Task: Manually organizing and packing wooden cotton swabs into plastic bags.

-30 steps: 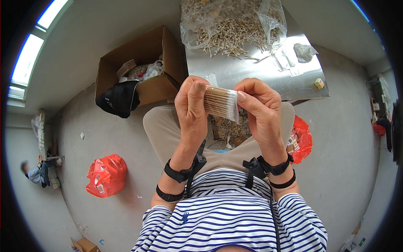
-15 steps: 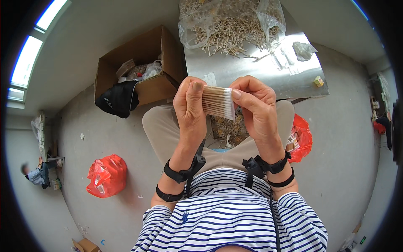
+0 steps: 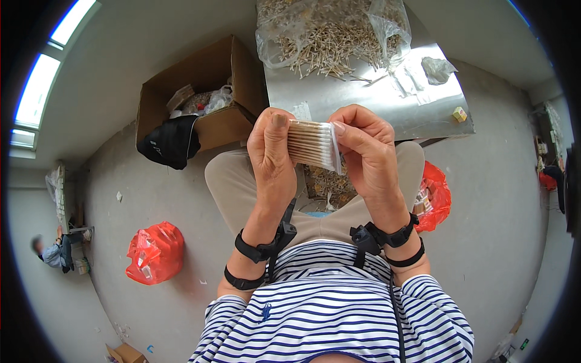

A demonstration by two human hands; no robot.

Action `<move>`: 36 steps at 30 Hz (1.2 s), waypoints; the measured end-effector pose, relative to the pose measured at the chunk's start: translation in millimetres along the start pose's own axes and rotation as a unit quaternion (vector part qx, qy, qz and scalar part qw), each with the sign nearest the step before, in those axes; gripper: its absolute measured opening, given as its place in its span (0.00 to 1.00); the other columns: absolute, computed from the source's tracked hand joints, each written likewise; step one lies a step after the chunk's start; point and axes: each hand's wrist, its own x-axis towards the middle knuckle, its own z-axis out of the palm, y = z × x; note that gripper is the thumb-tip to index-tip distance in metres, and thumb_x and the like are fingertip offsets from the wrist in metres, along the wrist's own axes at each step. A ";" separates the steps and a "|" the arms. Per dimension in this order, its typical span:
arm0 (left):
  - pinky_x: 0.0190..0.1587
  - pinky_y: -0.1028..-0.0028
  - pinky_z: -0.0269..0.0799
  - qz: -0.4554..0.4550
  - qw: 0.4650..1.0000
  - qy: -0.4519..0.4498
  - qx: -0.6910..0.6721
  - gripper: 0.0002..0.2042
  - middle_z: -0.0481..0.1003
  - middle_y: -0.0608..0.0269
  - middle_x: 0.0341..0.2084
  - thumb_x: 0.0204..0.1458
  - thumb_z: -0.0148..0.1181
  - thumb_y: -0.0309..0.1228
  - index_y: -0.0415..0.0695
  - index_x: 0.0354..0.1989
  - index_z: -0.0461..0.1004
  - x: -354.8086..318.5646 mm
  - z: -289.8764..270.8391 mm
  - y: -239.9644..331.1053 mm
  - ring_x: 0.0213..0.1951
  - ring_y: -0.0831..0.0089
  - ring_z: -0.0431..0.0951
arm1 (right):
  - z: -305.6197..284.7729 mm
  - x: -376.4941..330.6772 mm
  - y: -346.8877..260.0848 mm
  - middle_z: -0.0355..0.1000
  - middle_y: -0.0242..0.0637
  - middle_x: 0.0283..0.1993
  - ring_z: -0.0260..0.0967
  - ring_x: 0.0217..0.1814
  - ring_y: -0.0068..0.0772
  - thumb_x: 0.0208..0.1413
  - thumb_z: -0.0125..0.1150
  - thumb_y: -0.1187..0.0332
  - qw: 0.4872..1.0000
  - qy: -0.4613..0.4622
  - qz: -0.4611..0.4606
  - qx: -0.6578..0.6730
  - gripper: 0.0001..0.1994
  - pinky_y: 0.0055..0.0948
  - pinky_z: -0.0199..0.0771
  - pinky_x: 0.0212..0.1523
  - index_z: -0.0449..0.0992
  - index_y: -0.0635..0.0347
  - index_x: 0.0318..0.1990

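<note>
A flat clear packet of cotton swabs [image 3: 310,144] is held up between my hands, its wooden sticks lying side by side and white tips toward the right. My left hand [image 3: 272,148] grips the packet's left end, thumb on the front. At the other end, my right hand [image 3: 368,145] pinches the plastic edge [image 3: 336,148] just past the white tips, between thumb and fingers. Beyond my hands, a heap of loose cotton swabs [image 3: 339,48] spills from a clear plastic bag [image 3: 275,45] onto the metal table [image 3: 363,100].
A cardboard box [image 3: 181,72] with packets inside stands left of the table, a black cloth [image 3: 172,144] over its edge. Red bags stand on the floor at left [image 3: 156,253] and right [image 3: 437,196]. A small yellow box [image 3: 460,114] sits near the table's right corner. Another person [image 3: 53,253] sits far left.
Both hands and the packet have shifted slightly left and upward. The packet's plastic edge now shows more beyond the white tips, beside my right fingers.
</note>
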 end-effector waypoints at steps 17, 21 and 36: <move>0.23 0.85 0.65 -0.048 0.994 0.049 -0.088 0.19 0.69 0.75 0.23 0.65 0.49 0.48 0.45 0.32 0.70 -5.0 10.5 -2.5 0.23 0.89 0.68 | 6.3 -4.7 24.4 0.69 0.24 0.29 0.60 0.30 0.11 0.64 0.58 0.69 0.939 0.080 -0.196 -0.271 0.08 0.15 0.61 0.29 0.74 0.65 0.34; 0.18 0.84 0.51 -0.057 0.995 0.083 -0.017 0.20 0.61 0.79 0.18 0.66 0.46 0.49 0.49 0.26 0.66 -3.5 12.7 1.6 0.19 0.91 0.56 | 3.7 -0.9 22.0 0.69 0.24 0.29 0.59 0.29 0.12 0.64 0.58 0.69 0.967 0.088 -0.143 -0.190 0.08 0.16 0.61 0.30 0.74 0.65 0.35; 0.20 0.84 0.59 -0.036 0.995 0.084 0.029 0.20 0.70 0.74 0.22 0.64 0.49 0.52 0.47 0.32 0.71 -9.1 17.9 2.7 0.22 0.88 0.66 | -0.7 12.0 13.9 0.61 0.23 0.19 0.50 0.22 0.14 0.65 0.57 0.62 0.923 0.084 -0.177 -0.331 0.17 0.21 0.54 0.20 0.68 0.64 0.26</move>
